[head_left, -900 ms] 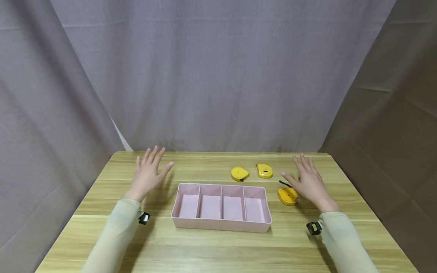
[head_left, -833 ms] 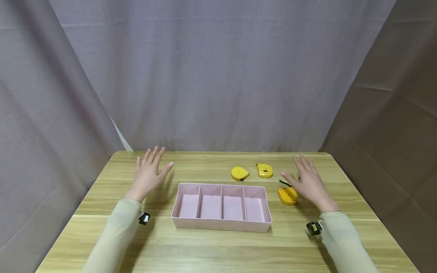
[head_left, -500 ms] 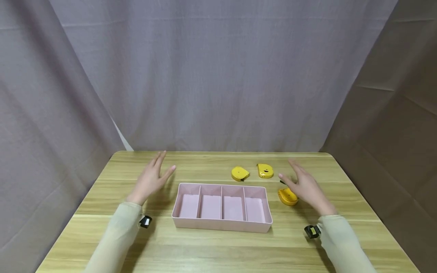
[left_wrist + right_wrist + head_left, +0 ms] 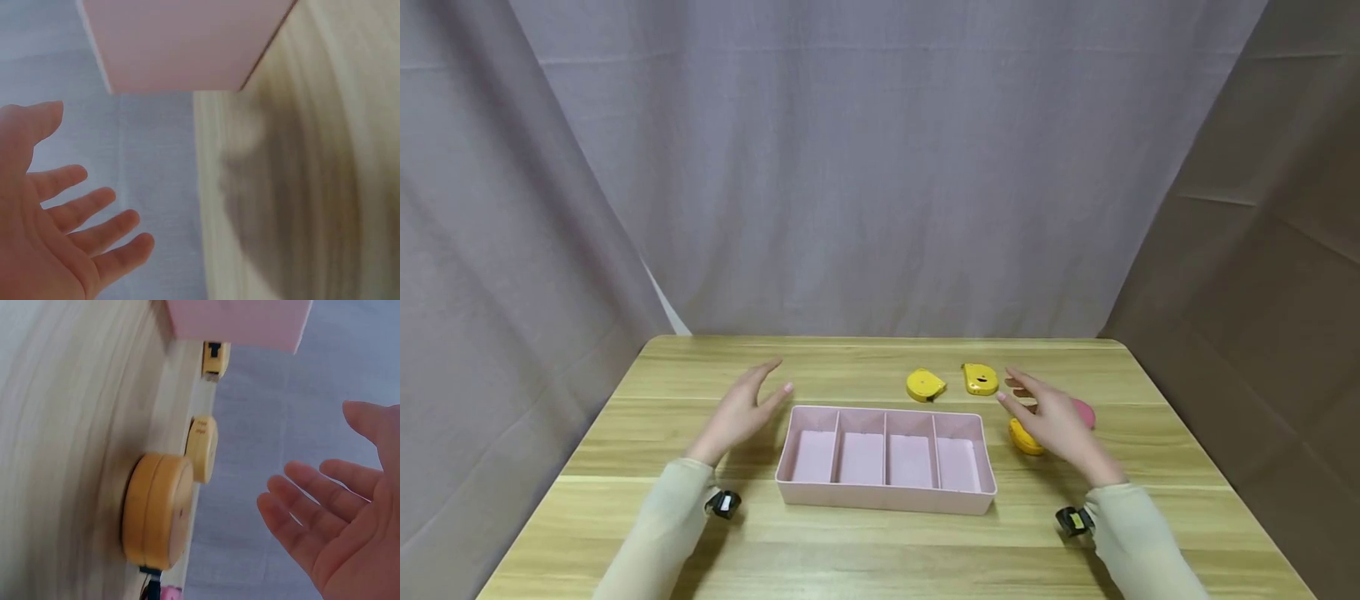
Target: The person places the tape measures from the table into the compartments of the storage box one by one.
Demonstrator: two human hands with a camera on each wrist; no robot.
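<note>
A pink tray with four compartments, all bare, sits mid-table; its outer wall shows in both wrist views. Three yellow tape measures lie to its right: one, another, and the nearest, partly hidden by my right hand. My right hand hovers above that nearest tape with straight fingers, holding nothing. My left hand hovers left of the tray, fingers spread, also holding nothing.
A pink object peeks out behind my right hand. The wooden table is backed by a grey curtain on three sides. Small black devices sit at both wrists.
Both hands have lifted off the table and drifted inward toward the tray. The right hand now covers part of the nearest tape measure, and a pink object has come into view behind it.
</note>
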